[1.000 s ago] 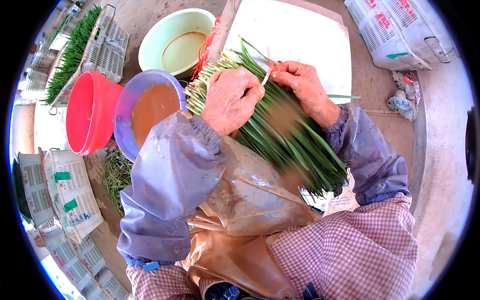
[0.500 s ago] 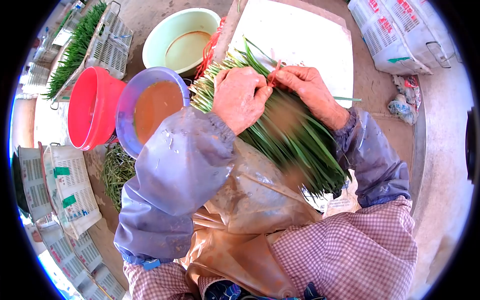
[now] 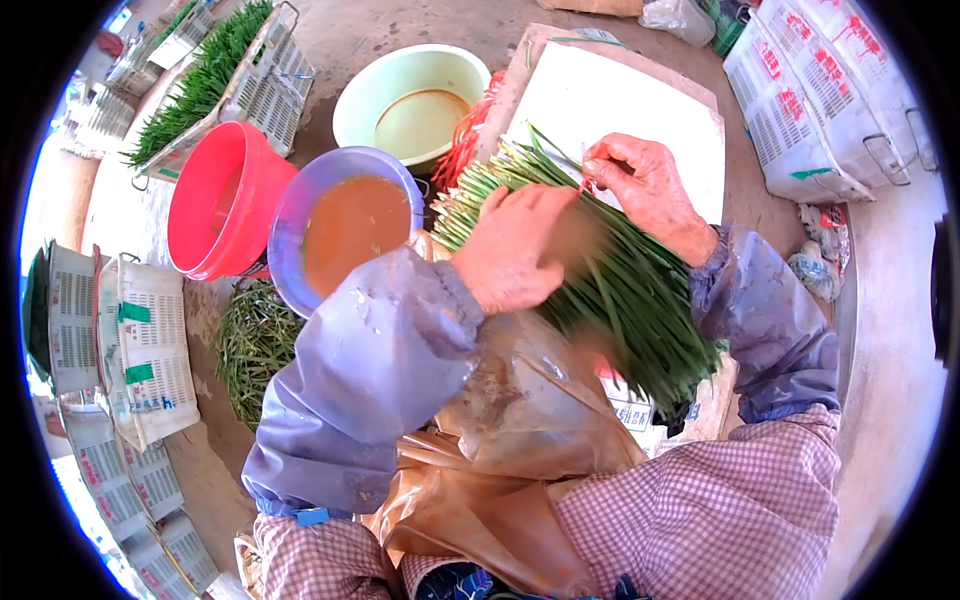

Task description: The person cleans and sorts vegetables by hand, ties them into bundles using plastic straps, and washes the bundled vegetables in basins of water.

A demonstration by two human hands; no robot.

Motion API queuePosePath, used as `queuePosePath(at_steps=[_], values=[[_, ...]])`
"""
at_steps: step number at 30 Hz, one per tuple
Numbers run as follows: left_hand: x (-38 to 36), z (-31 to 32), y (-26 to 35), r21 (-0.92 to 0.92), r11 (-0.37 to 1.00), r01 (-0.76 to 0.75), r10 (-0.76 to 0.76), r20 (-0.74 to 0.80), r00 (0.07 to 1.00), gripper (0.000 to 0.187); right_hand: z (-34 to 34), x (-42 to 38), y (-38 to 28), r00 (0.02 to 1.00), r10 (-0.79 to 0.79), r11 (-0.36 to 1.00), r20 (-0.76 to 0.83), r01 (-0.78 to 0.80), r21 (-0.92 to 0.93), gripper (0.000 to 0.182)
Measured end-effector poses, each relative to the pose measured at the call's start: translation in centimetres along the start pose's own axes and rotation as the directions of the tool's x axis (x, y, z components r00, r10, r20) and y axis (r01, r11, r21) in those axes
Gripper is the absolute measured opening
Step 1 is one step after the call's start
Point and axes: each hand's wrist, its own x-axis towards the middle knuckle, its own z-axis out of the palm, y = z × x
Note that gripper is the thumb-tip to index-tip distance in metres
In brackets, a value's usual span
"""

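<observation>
A thick bundle of garlic chives (image 3: pixel 640 290) lies across my lap and the near edge of a white board (image 3: pixel 620 110), pale stem ends to the upper left and green leaves to the lower right. My left hand (image 3: pixel 515 245) rests over the stem side, its fingers stretched out and slightly blurred, gripping nothing that I can see. On the bundle's far side, my right hand (image 3: pixel 645 190) pinches a red tie (image 3: pixel 587 184) between thumb and fingers. How far the tie runs round the bundle is hidden.
Left of the board stand a pale green basin (image 3: pixel 355 110), a purple basin of brown water (image 3: pixel 290 240) and a red bucket (image 3: pixel 200 220). Red ties (image 3: pixel 468 135) hang at the board's edge. Loose greens (image 3: pixel 255 350) lie on the floor. White crates (image 3: pixel 150 350) stand left, others (image 3: pixel 800 110) right.
My left hand has come away from the red tie, opening from a closed grip and moving down and left. My right hand keeps its pinch. The whole view has shifted slightly.
</observation>
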Motion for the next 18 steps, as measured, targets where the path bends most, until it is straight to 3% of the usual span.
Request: queuePosePath(at_steps=[1, 2, 4, 5, 6, 7, 9, 10, 11, 12, 13, 15, 16, 18], values=[[-0.2, 0.3, 0.5, 0.088, 0.996, 0.01, -0.009, -0.007, 1.0, 0.064, 0.1, 0.2, -0.4, 1.0, 0.02, 0.998, 0.014, -0.021, 0.063, 0.012], [-0.2, 0.5, 0.8, 0.041, 0.999, 0.013, -0.012, -0.034, 0.999, 0.066, 0.3, 0.2, -1.0, 1.0, -0.023, 0.999, 0.02, 0.022, 0.044, 0.011], [0.1, 0.0, 2.0, 0.06, 0.986, 0.153, -0.155, 0.029, 0.988, 0.065, 0.5, -0.6, -3.3, 0.994, -0.104, 0.995, 0.034, 0.104, 0.002, 0.011], [0.1, -0.3, 2.5, 0.069, 0.973, 0.221, -0.225, 0.059, 0.972, 0.065, 0.6, -1.3, -5.5, 0.959, -0.265, 0.951, 0.097, 0.276, -0.138, 0.009], [-0.5, 0.9, 1.4, 0.057, 0.992, 0.113, -0.107, -0.099, 0.989, 0.061, 1.3, -2.1, -6.5, 0.914, -0.366, 0.912, 0.173, 0.389, -0.127, 0.009], [-0.3, 1.4, 0.9, 0.032, 0.989, 0.147, -0.144, -0.085, 0.986, 0.06, 1.8, -3.0, -7.2, 0.853, -0.46, 0.862, 0.245, 0.495, -0.105, 0.009], [-1.1, -0.6, 2.1, 0.055, 0.996, 0.077, -0.081, 0.071, 0.994, 0.058, 3.0, -4.8, -5.6, 0.91, -0.331, 0.944, 0.25, 0.323, 0.071, 0.011], [-1.4, -1.4, 1.5, -0.047, 0.999, 0.011, -0.008, 0.058, 0.998, 0.056, 3.3, -5.8, -4.8, 0.944, -0.194, 0.98, 0.268, 0.174, 0.094, 0.009], [-1.6, -2.3, 0.5, -0.148, 0.987, -0.061, 0.067, 0.039, 0.997, 0.053, 3.7, -6.6, -4.4, 0.934, -0.252, 0.968, 0.253, 0.249, 0.042, 0.008], [-1.6, -3.2, -0.3, -0.25, 0.96, -0.13, 0.139, 0.018, 0.99, 0.051, 4.2, -7.4, -4.2, 0.942, -0.233, 0.972, 0.241, 0.215, 0.096, 0.007], [-0.9, -5.1, 0.0, -0.482, 0.859, 0.174, -0.116, 0.148, 0.982, 0.042, 4.8, -8.2, -4.0, 0.952, -0.207, 0.972, 0.228, 0.174, 0.155, 0.006], [0.7, -7.0, -0.5, -0.249, 0.948, 0.198, -0.227, -0.096, 0.969, 0.033, 5.5, -8.6, -3.9, 0.953, -0.217, 0.965, 0.21, 0.178, 0.19, 0.005], [1.9, -7.1, -1.6, -0.017, 0.997, 0.082, -0.083, -0.183, 0.98, 0.031, 5.7, -8.7, -4.0, 0.954, -0.216, 0.965, 0.206, 0.176, 0.197, 0.005], [4.2, -6.2, -4.3, 0.457, 0.883, -0.106, 0.241, -0.247, 0.939, 0.026, 5.7, -8.5, -4.2, 0.954, -0.214, 0.967, 0.209, 0.177, 0.186, 0.006]])
